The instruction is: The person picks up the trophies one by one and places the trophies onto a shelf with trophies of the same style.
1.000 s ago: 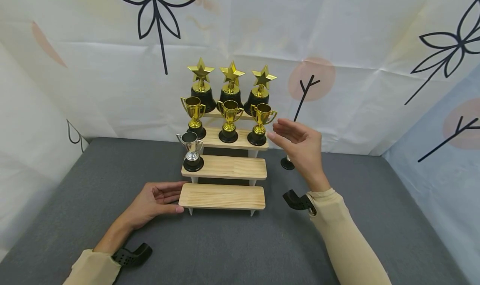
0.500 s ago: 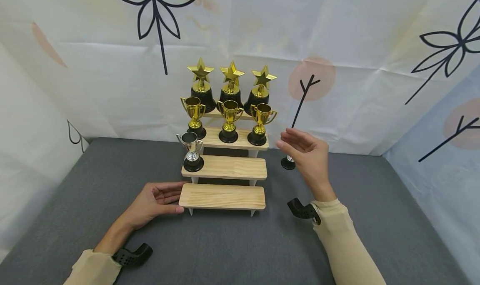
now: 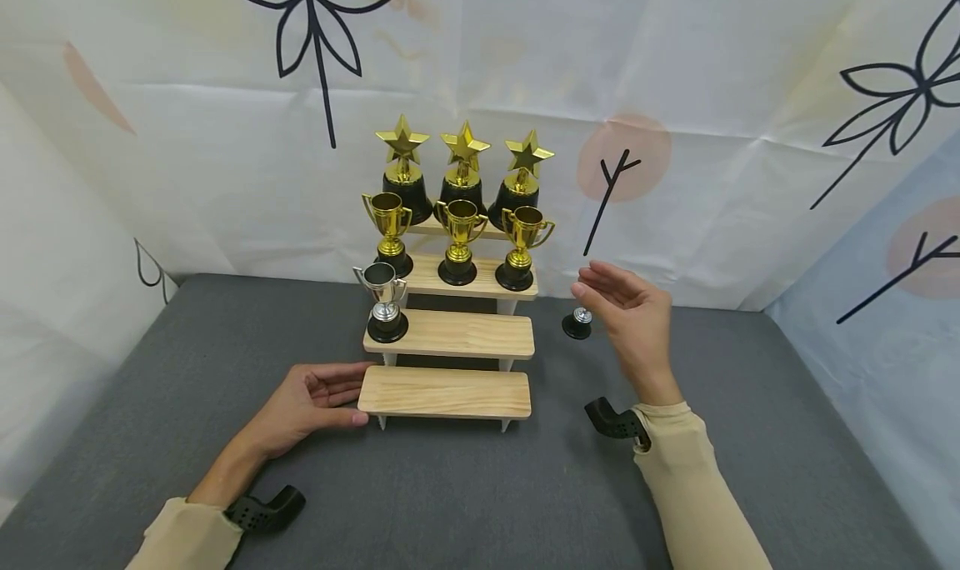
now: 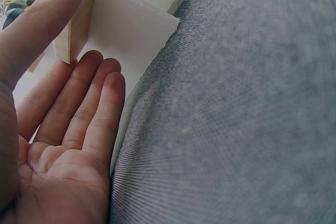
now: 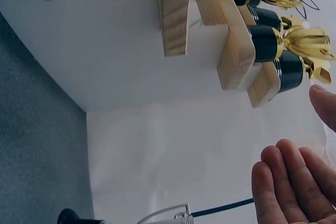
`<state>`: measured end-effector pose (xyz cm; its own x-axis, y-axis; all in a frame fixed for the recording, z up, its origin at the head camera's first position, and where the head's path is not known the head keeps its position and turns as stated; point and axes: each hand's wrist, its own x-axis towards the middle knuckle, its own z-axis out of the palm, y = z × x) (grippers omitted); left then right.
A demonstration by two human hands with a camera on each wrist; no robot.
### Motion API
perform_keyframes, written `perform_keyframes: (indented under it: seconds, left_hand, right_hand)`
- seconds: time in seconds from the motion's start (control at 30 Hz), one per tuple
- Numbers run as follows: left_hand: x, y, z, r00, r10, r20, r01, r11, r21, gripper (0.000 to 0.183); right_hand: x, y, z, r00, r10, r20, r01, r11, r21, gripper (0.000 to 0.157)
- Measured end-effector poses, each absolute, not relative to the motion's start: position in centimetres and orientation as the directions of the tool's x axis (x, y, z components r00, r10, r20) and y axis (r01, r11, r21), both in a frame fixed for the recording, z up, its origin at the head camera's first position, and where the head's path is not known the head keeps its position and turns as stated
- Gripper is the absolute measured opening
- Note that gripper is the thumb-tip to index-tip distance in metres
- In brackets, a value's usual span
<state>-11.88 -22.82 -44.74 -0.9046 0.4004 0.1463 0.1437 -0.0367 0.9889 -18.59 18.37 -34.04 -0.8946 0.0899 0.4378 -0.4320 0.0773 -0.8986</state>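
Observation:
A four-step wooden display shelf [image 3: 446,392] stands on the table with trophies on its upper steps. At its lowest step, on the left end, my left hand [image 3: 303,412] rests with relaxed fingers beside the white support [image 4: 128,32]. My right hand [image 3: 630,328] is raised right of the shelf, its fingers loosely bent and nothing between them. Partly hidden behind it, a silver trophy cup [image 3: 577,323] stands on the table, its black base showing; the right wrist view catches its handle [image 5: 181,214]. Another silver cup [image 3: 386,291] stands at the left of the second step.
Three gold cups, the middle one [image 3: 460,230] among them, line the third step. Three gold star trophies, such as the centre one [image 3: 463,149], fill the top step. A white printed cloth [image 3: 720,220] hangs behind the grey table [image 3: 450,503].
My right hand has moved right and a little down, away from the right gold cup, uncovering more of the silver cup's base. The left hand has stayed in place.

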Motion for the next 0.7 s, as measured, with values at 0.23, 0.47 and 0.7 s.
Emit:
perform_keyframes:
  seconds: [0.23,0.47,0.7]
  left_hand:
    - [-11.9,-22.8,-44.7,-0.908,0.397,0.135,0.133,-0.032,0.991,0.066]
    - [-11.9,-22.7,-44.6,-0.912,0.391,0.124,0.126,-0.020,0.992,0.067]
    - [-11.9,-22.8,-44.6,-0.905,0.400,0.142,0.139,-0.036,0.990,0.067]
  right_hand:
    - [-19.3,19.6,-34.3,-0.883,0.149,0.444,-0.438,0.078,-0.896,0.038]
    - [-20.0,20.9,-34.9,-0.880,0.204,0.428,-0.429,0.045,-0.902,0.039]
    - [-20.8,21.9,-36.5,-0.893,0.221,0.391,-0.364,0.154,-0.918,0.046]
